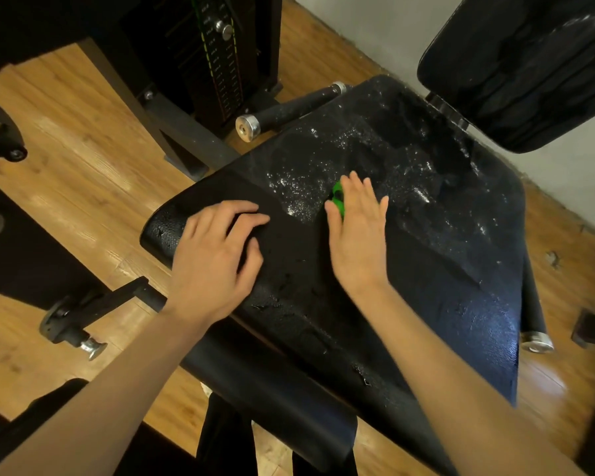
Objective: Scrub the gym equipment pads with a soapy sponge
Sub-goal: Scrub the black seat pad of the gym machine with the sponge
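Right hand [356, 231] flat (fingers straight) — sponge [338, 197] beneath

Seat pad [409, 269] is showing black, pebbled vinyl, cracking near the front edge and glistening with white suds. Back pad [526, 63] is shining wet. Sponge [337, 197] is looking bright green. Floor [83, 149] is showing glossy wood grain; handle caps [248, 127] are gleaming metal

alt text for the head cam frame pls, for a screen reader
A right hand presses a green sponge flat onto a black seat pad streaked with white suds, while the left hand rests on the pad's dry near corner. A back pad stands behind, over a wooden floor.
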Motion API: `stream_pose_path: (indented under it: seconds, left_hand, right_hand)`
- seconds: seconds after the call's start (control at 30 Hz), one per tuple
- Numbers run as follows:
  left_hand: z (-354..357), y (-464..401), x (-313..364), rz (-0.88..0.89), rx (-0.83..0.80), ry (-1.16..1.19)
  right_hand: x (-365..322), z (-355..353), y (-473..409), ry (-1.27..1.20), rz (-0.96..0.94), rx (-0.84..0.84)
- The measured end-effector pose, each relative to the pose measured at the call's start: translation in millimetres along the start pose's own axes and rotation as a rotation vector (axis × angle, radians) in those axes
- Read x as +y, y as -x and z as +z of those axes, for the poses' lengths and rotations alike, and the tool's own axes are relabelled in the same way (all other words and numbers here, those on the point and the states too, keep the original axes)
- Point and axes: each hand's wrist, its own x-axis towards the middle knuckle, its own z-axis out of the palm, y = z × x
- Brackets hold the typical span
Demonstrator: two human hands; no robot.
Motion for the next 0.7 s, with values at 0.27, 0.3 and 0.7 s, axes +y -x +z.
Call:
stream_pose_path:
  seconds: [0.27,0.3,0.7]
  left_hand:
    - [1.4,-0.3,-0.5,0.007,0.022,-0.009]
    - [1.5,-0.3,-0.3,0.005,0.024,-0.005]
    - [2.7,0.4,-1.8,0.011,0.028,-0.003]
  right_hand:
    - [-3.3,0.1,13.5,0.004,-0.136,-0.054]
    - [-3.9,1.0,-2.5,-0.012,-0.063,-0.035]
    - [-21.5,9.3,-10.8,-0.062,-0.015,-0.005]
